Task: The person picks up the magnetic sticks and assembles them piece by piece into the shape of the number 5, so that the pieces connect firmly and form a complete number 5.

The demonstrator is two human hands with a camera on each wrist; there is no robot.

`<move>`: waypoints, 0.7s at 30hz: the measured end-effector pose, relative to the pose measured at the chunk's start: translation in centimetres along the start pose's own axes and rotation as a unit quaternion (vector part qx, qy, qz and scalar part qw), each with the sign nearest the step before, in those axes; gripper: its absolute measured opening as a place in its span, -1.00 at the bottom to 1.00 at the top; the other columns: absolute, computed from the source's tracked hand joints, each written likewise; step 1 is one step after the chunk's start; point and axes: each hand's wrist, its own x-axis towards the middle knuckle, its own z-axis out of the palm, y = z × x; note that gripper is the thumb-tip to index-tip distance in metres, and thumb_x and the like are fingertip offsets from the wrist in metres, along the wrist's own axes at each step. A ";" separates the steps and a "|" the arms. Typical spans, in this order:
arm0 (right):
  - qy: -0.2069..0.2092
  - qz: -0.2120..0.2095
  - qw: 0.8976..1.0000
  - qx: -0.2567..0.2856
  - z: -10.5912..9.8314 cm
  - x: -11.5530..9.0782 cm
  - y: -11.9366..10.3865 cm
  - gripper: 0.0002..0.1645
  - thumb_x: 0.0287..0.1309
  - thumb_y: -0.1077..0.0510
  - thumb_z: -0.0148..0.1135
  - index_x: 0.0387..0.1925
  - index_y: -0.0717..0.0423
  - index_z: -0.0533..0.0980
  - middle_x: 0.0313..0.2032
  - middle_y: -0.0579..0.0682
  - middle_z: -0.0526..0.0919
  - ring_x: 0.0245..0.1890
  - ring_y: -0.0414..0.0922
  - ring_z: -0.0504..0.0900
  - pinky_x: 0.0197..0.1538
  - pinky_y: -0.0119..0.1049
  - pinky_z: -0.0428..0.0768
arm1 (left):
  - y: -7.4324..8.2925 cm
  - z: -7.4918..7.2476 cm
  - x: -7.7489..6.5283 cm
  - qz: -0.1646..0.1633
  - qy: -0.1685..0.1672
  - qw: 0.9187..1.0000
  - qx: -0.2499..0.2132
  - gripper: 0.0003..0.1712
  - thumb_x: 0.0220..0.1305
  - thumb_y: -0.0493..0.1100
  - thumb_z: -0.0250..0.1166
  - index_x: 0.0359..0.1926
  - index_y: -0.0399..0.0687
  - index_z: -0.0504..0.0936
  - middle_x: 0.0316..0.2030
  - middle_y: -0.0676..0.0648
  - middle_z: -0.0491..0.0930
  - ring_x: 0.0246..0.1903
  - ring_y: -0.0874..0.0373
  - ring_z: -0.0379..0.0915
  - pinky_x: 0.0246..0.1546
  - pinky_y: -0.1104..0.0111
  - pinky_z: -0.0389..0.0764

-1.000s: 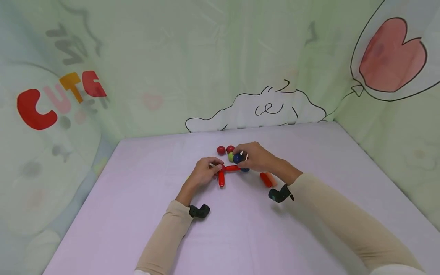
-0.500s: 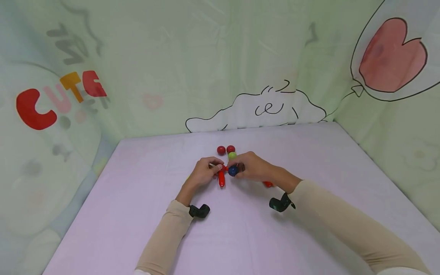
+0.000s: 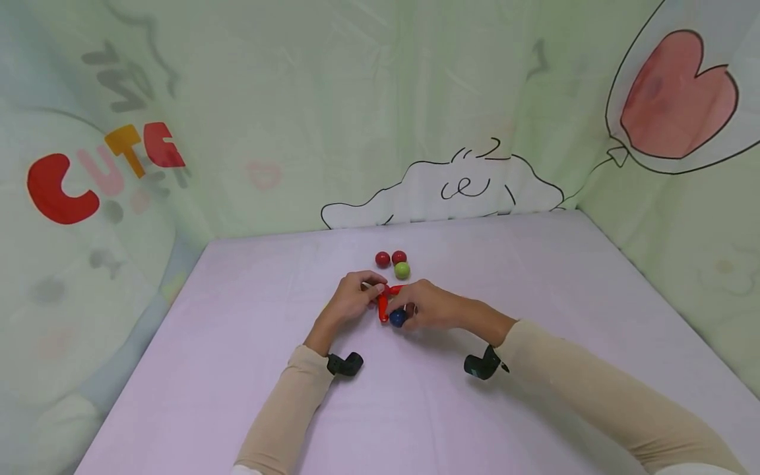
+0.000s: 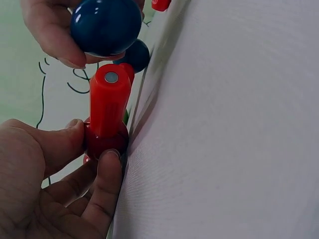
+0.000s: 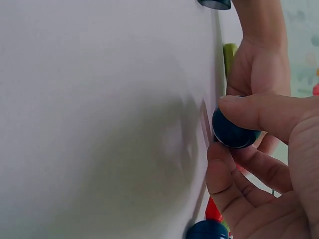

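Note:
My left hand (image 3: pixel 350 297) pinches a dark red ball (image 4: pixel 102 142) between thumb and fingers. Two red magnetic rods run from this ball. The near rod (image 3: pixel 382 307) points toward me, its end showing a silver disc in the left wrist view; the other rod (image 3: pixel 397 289) points right. A blue ball (image 3: pixel 398 318) is held by my right hand (image 3: pixel 433 305) in thumb and fingertips, close beside the near rod's end. At the far end of the right-pointing rod sits a second blue ball (image 4: pixel 137 56), hidden behind my right hand in the head view.
Two red balls (image 3: pixel 382 259) and a green ball (image 3: pixel 402 270) lie just beyond my hands. Behind my left wrist, a green rod (image 5: pixel 229 57) shows in the right wrist view. Another red piece (image 4: pixel 160 4) lies at the left wrist view's top edge. A printed cloth wall rises behind the table.
My right hand has brought the blue ball from beside the green ball toward me and left, to the near rod's end. The loose rods at right are now covered. My left hand stays put.

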 end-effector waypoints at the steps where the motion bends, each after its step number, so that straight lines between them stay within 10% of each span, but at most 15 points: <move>1: -0.004 0.000 1.000 -0.001 0.1 0.0 0.0 -0.60 0.09 0.27 0.49 0.02 0.04 0.71 -0.16 -0.16 0.71 -0.27 -0.17 0.56 -0.19 -0.40 0.62 | 0.0 0.0 0.0 0.001 0.001 1.000 -0.001 -0.76 0.47 -0.18 0.23 0.07 -0.06 0.69 -0.16 -0.04 0.66 -0.31 0.07 0.55 -0.29 0.37 0.62; 21: -0.037 0.022 0.999 -0.007 1.6 0.5 -1.0 -0.59 0.14 0.21 0.49 0.05 0.04 0.66 -0.15 -0.19 0.68 -0.16 -0.19 0.57 -0.06 -0.37 0.62 | -0.1 0.0 0.1 0.004 -0.002 1.000 0.000 -0.76 0.47 -0.18 0.23 0.06 -0.05 0.70 -0.14 -0.04 0.66 -0.34 0.08 0.56 -0.30 0.38 0.61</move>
